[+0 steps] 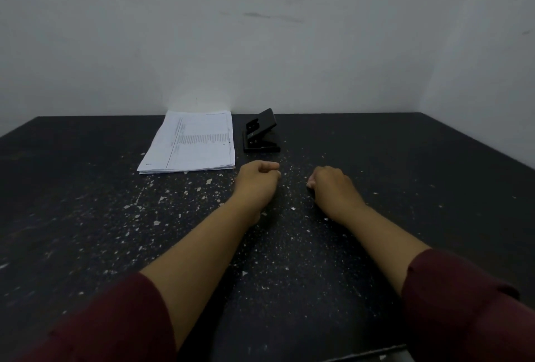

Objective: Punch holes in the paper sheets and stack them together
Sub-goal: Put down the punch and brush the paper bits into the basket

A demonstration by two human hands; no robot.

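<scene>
A stack of printed white paper sheets (192, 143) lies flat at the back of the dark table, left of centre. Just to its right stands a black hole punch (260, 132) with its lever raised. My left hand (256, 180) rests on the table in front of the punch, fingers curled into a loose fist with nothing in it. My right hand (333, 183) rests a short way to the right, also curled shut and holding nothing. Neither hand touches the paper or the punch.
The dark table (86, 217) is speckled with small white paper bits and flecks. A white wall (260, 29) rises right behind the paper and punch, with a second wall at the right. Dark red sleeves cover both forearms near the bottom edge.
</scene>
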